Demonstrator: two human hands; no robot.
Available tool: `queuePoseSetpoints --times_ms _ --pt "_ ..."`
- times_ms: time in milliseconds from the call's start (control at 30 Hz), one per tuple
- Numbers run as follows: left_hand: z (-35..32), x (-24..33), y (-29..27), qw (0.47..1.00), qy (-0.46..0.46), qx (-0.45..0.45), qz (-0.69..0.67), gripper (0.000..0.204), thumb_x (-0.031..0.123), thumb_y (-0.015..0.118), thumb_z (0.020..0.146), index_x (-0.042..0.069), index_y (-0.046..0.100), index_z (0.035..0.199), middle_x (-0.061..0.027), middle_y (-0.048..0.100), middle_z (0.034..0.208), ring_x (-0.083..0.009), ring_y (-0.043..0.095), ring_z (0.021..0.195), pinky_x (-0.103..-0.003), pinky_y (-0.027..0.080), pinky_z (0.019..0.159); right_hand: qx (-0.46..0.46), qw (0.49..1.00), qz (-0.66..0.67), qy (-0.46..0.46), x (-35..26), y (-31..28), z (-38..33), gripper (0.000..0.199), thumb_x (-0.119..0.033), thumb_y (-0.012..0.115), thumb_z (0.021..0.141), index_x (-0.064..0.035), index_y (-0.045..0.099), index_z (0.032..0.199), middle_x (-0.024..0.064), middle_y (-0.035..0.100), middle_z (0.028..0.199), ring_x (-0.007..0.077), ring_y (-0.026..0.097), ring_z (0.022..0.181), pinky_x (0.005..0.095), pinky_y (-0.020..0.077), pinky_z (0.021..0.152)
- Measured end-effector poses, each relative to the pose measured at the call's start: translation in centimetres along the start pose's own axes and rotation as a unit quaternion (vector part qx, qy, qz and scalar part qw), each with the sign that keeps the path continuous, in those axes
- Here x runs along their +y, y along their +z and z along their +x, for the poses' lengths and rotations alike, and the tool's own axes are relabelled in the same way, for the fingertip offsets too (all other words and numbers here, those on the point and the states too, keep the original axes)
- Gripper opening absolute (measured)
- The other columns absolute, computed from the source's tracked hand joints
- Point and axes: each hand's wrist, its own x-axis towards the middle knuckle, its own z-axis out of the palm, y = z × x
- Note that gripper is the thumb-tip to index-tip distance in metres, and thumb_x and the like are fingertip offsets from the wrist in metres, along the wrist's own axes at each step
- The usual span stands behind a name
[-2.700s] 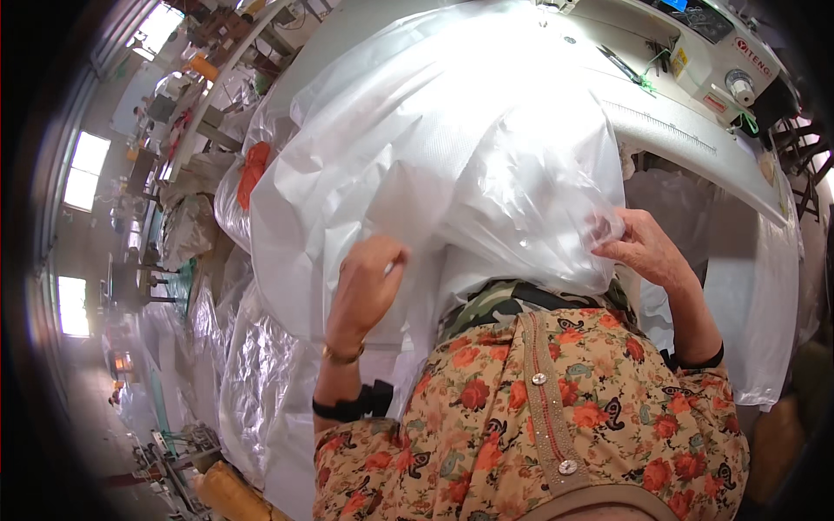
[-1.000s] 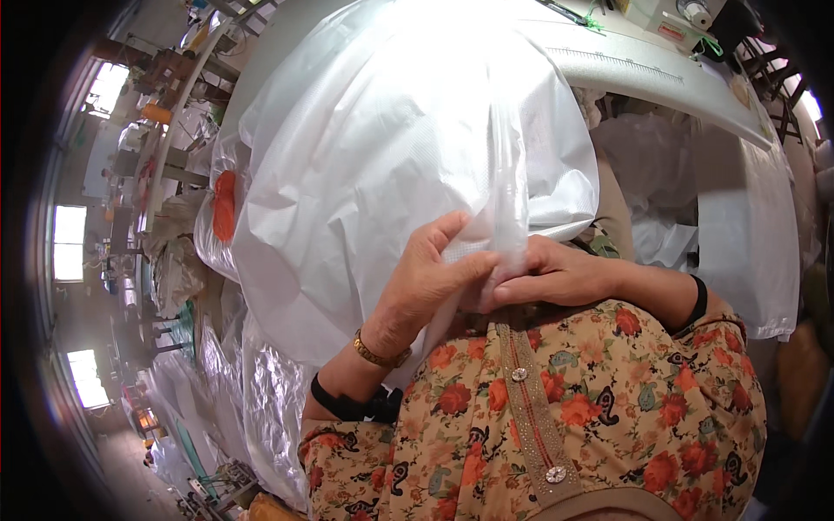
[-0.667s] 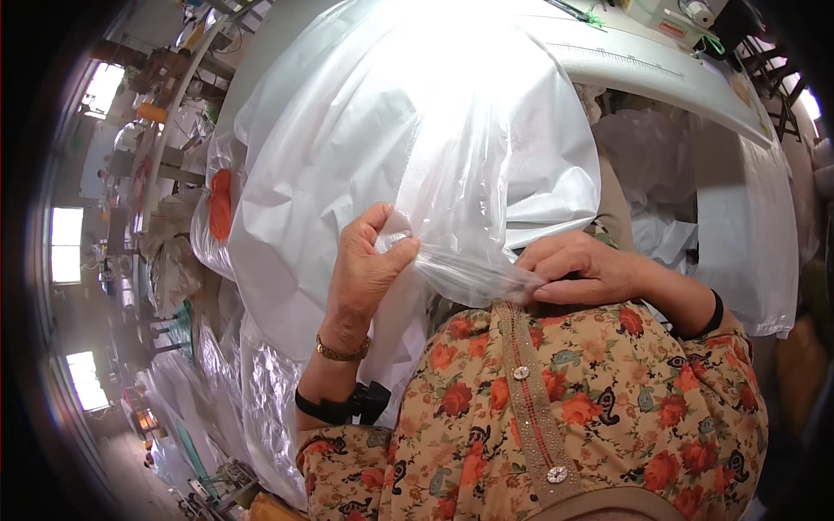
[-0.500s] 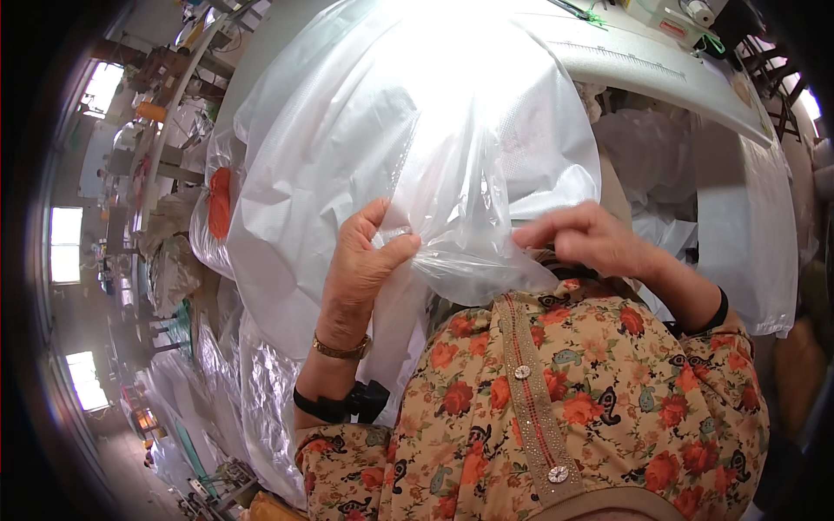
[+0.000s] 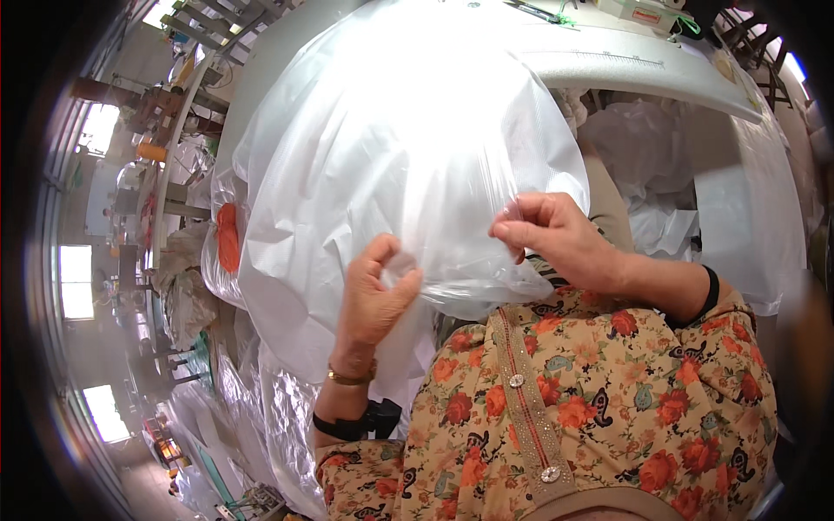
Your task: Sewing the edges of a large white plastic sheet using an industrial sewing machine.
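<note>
A big white sheet of thin, finely textured material (image 5: 304, 217) spreads over the work table and hangs toward my lap. Clear plastic film (image 5: 486, 291), looking like the mouth of a bag, lies gathered over its near part. Thumb and fingers of my right hand (image 5: 560, 239) are pinched on the film's right side, drawing creases up from it. My left hand (image 5: 373, 295) is just left of the film, thumb and forefinger curved with a gap between them; nothing shows in its grasp. Strong glare washes out the far middle of the sheet.
Along the far right runs the pale table edge (image 5: 712, 91) with a printed ruler scale. Scissors-like tool (image 5: 532, 10) and a machine base (image 5: 638, 10) sit beyond. An orange bundle (image 5: 228, 237) shows through plastic at left. More plastic-wrapped material (image 5: 751, 217) hangs at right.
My left fingers have come off the film and parted, the hand lying slightly lower. My right hand has moved a little left and now pinches the film. The view has shifted slightly.
</note>
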Motion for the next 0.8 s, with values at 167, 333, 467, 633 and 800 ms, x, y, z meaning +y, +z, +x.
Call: queuePoseSetpoints --times_ms 167,333,467,633,800 --pt "-0.4 0.2 3.8 0.973 0.052 0.043 0.221 0.017 0.006 0.07 0.08 0.003 0.055 0.087 0.0049 0.055 0.072 -0.0088 0.046 0.063 -0.025 0.041 0.057 0.041 0.986 -0.154 -0.057 -0.8 0.8 -1.3 0.019 -0.017 0.059 0.092 0.0017 0.061 0.087 0.0007 0.057 0.072 0.0068 0.052 0.067 0.0265 0.0429 0.057" --pt "-1.3 2.6 4.4 0.986 0.078 0.072 0.129 0.01 0.008 0.063 0.092 0.0 0.056 0.091 0.0076 0.05 0.067 -0.0028 0.04 0.06 -0.021 0.036 0.053 0.032 0.94 -0.283 -0.187 -2.0 1.5 -1.3 0.021 -0.016 0.059 0.09 0.0015 0.055 0.081 0.0148 0.053 0.063 0.0252 0.052 0.055 0.0341 0.0415 0.053" --pt "-0.8 3.3 4.2 0.998 0.045 0.032 0.003 0.009 0.007 0.057 0.096 0.0 0.057 0.092 0.0045 0.052 0.069 -0.0015 0.042 0.064 -0.02 0.036 0.053 -0.037 0.951 -0.284 -0.113 -1.7 1.9 -1.0 0.02 -0.017 0.06 0.09 -0.0001 0.054 0.081 0.0186 0.053 0.061 0.0343 0.052 0.055 0.0384 0.0425 0.053" --pt "-0.9 0.3 6.2 0.993 0.01 -0.024 -0.112 0.007 0.006 0.052 0.097 0.0 0.056 0.098 0.0012 0.057 0.075 -0.0042 0.047 0.069 -0.021 0.041 0.059 -0.106 0.919 -0.354 -0.139 -2.1 2.8 -1.4 0.018 -0.018 0.059 0.088 -0.0013 0.053 0.086 0.0194 0.058 0.065 0.039 0.059 0.062 0.0441 0.0457 0.058" --pt "-0.9 -0.7 5.7 0.993 -0.013 -0.047 -0.105 0.018 0.016 0.047 0.101 -0.001 0.053 0.104 -0.0011 0.062 0.083 -0.005 0.052 0.074 -0.02 0.042 0.062 -0.161 0.911 -0.364 -0.112 -1.7 3.4 -1.2 0.019 -0.018 0.058 0.086 -0.0003 0.054 0.085 0.019 0.059 0.066 0.0395 0.061 0.063 0.0444 0.0485 0.059"
